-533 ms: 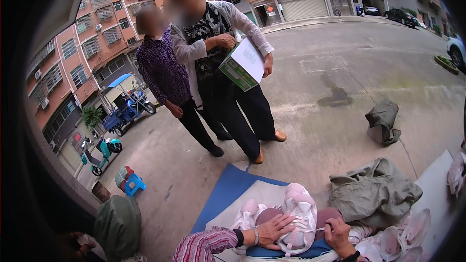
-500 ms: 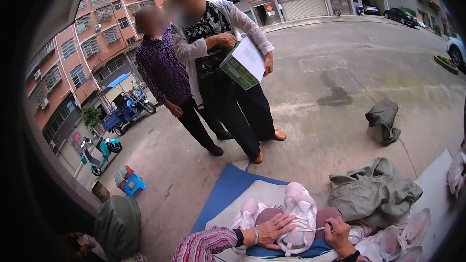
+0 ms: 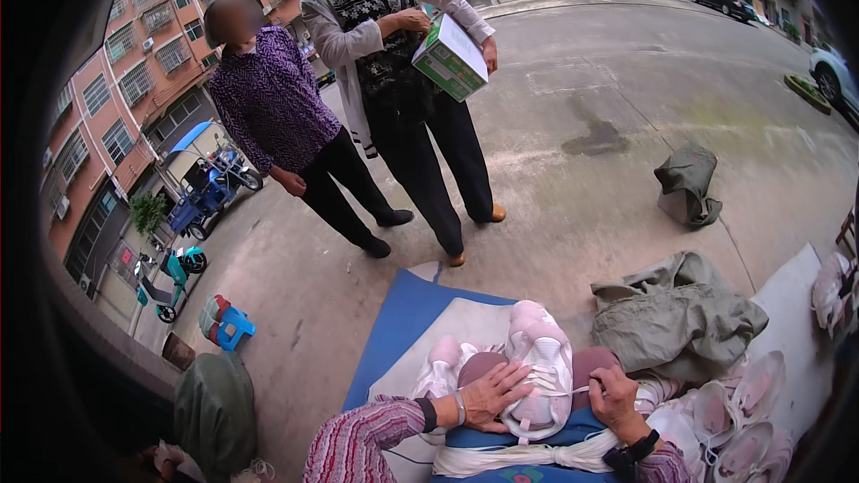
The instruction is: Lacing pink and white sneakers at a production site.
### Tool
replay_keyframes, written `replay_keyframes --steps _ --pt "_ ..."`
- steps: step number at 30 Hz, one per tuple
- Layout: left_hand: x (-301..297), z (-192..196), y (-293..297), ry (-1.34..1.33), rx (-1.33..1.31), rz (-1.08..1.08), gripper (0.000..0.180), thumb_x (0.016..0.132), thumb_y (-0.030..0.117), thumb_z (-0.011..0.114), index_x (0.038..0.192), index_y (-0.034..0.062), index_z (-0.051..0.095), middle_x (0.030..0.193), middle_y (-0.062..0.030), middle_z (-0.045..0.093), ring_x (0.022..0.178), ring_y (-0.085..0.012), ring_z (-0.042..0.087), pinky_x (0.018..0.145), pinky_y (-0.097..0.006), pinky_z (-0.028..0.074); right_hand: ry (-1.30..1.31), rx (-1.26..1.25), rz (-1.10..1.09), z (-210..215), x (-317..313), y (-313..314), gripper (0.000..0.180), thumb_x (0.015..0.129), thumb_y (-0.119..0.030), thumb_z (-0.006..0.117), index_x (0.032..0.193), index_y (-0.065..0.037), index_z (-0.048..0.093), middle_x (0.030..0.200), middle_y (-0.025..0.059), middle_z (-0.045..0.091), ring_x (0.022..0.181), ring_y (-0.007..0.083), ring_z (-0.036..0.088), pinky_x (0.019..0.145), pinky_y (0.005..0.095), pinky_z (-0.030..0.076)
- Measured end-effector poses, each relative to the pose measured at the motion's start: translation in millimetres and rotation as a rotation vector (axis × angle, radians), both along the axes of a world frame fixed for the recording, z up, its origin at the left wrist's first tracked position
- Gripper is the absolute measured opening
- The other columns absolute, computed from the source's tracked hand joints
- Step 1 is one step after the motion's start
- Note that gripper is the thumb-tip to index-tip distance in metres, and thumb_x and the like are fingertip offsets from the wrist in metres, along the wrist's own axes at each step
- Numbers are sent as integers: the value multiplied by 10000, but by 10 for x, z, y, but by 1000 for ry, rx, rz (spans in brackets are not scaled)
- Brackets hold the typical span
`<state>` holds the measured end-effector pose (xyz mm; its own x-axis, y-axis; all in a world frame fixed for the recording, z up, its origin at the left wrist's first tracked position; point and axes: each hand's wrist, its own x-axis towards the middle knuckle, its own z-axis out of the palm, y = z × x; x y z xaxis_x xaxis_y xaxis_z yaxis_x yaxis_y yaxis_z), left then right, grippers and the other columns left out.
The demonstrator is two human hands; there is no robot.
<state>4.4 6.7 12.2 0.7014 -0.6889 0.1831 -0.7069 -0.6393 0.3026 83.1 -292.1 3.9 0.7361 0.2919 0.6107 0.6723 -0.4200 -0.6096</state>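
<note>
A pink and white sneaker (image 3: 540, 358) lies on my lap, its laced front facing up. My left hand (image 3: 490, 395) rests flat against the sneaker's left side, fingers stretched out onto the lacing. At its other side, my right hand (image 3: 616, 401) is closed in a pinch on a white shoelace (image 3: 580, 389), which runs taut from the sneaker. A bundle of loose white laces (image 3: 537, 457) stretches across the blue cloth (image 3: 488, 437) on my lap. Another pink and white sneaker (image 3: 438, 367) sits left of the held one.
Several pale sneakers (image 3: 738, 411) are heaped at my right, beside a crumpled grey-green cloth (image 3: 676, 313). Two people stand ahead; one holds a green and white box (image 3: 453, 57). A blue stool (image 3: 235, 328) and a dark green covered bundle (image 3: 215, 416) are at left.
My right hand has drawn slightly away from the sneaker, and the lace now shows stretched between them. My view has tilted down, revealing the lace bundle. The person in purple has shifted left.
</note>
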Motion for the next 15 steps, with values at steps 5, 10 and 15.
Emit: replay_keyframes --steps 5,10,15 --pt "59 35 -1 -10 -37 -12 978 737 501 737 1483 36 309 1548 -284 234 1428 -493 251 1153 -582 247 15 0 -12 -36 38 1 109 761 -42 673 865 -74 660 681 104 574 541 295 577 481 386 466" --pt "31 50 -6 9 -9 -1 1010 705 472 772 1486 42 298 1547 -281 236 1426 -493 253 1151 -578 257 16 -7 -2 6 22 1 107 767 -42 672 870 -71 662 694 106 587 560 293 594 490 381 472" --pt "-71 62 -56 21 -49 -3 1023 682 458 793 1483 53 301 1546 -273 241 1427 -494 251 1158 -578 249 16 -23 0 5 -86 -27 111 773 -50 677 880 -70 656 710 102 594 571 291 602 498 375 477"
